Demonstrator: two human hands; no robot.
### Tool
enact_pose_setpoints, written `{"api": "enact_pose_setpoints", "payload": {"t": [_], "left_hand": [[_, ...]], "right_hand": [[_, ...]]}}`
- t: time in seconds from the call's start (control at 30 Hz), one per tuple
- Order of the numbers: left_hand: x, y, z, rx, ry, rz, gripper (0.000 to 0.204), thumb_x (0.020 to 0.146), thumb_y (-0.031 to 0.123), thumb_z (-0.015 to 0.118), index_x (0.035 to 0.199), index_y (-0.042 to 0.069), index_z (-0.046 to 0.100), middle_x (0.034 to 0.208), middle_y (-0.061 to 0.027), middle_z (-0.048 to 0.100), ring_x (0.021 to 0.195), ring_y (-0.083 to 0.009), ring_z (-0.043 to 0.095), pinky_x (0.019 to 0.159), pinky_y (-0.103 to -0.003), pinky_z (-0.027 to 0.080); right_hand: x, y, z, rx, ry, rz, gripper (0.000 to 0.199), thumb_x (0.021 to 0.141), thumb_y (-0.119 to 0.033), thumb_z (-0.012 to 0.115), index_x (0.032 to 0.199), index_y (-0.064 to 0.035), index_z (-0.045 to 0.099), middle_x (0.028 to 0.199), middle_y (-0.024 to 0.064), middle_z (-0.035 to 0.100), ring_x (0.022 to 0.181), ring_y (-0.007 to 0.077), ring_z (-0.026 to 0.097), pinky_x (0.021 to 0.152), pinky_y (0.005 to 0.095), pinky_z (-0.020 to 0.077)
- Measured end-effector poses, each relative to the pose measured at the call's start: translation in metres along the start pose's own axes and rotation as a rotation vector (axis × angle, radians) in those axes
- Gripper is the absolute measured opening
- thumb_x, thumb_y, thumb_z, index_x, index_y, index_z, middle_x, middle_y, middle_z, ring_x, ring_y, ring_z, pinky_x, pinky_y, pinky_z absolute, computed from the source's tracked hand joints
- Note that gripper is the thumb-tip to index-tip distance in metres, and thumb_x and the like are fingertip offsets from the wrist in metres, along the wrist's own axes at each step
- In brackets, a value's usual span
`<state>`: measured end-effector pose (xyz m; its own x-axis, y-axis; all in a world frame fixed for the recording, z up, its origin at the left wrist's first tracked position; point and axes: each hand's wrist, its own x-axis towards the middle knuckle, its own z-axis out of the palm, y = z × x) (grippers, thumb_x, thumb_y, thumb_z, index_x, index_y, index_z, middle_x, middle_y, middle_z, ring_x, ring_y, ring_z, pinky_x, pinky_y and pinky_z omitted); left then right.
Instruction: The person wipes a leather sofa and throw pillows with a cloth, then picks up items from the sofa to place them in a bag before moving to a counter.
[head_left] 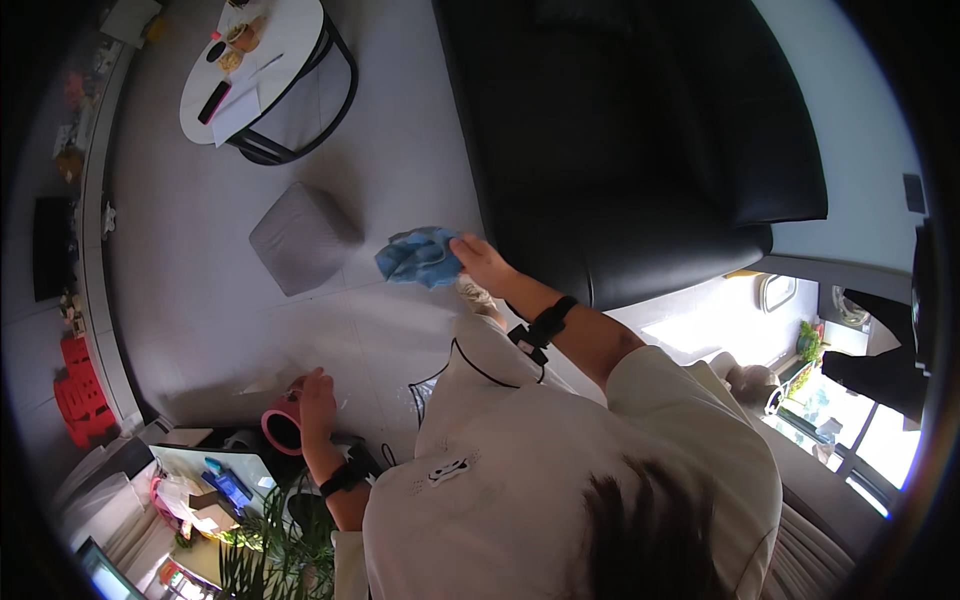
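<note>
Grey floor tiles (200, 290) fill the view, with a black leather sofa (640, 150) at 1 o'clock and a grey cushion (300, 238) at 10 o'clock. Right hand (480, 262): grip clamped on a crumpled blue cloth (420, 256), held at the sofa's front edge. Left hand (316, 398): fingers closed around what appears to be a pink roll (283, 428), at 7 o'clock. Wiping progress cannot be judged; no wiped area is distinguishable on the leather.
</note>
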<state>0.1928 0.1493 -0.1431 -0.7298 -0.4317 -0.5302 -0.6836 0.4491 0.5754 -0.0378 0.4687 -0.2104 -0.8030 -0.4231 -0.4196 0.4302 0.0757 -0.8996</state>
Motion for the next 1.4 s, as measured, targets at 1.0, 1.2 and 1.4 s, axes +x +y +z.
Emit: {"api": "enact_pose_setpoints", "payload": {"t": [1.0,1.2,1.4], "left_hand": [[0.484,0.373,-0.034,0.442,-0.609,0.348,0.044,0.087,0.025,0.056,0.123,0.000,0.049,0.115,-0.0205,0.058,0.107,-0.0271,0.057,0.091,-0.034,0.043],[0.560,0.520,0.002,0.767,-0.575,0.809,0.042,0.087,0.026,0.054,0.121,0.003,0.051,0.117,-0.0218,0.055,0.107,-0.0352,0.053,0.091,-0.040,0.042],[0.555,0.626,0.073,0.865,-0.705,0.906,0.042,0.087,0.026,0.054,0.122,0.004,0.051,0.115,-0.0215,0.056,0.104,-0.0349,0.055,0.089,-0.039,0.043]], "right_hand": [[0.143,-0.132,-0.182,0.339,1.021,0.099,0.024,0.095,-0.029,0.046,0.094,-0.0084,0.057,0.077,-0.0019,0.055,0.069,0.0090,0.050,0.063,0.0241,0.0418],[0.126,-0.118,-0.190,0.727,1.455,0.026,0.023,0.095,-0.030,0.045,0.101,-0.0108,0.055,0.084,-0.0005,0.060,0.072,0.0108,0.057,0.064,0.0259,0.0456],[0.128,-0.097,-0.185,0.946,1.772,-0.104,0.029,0.095,-0.033,0.043,0.112,-0.0112,0.052,0.099,0.0020,0.058,0.088,0.0133,0.054,0.073,0.0290,0.0434]]}}
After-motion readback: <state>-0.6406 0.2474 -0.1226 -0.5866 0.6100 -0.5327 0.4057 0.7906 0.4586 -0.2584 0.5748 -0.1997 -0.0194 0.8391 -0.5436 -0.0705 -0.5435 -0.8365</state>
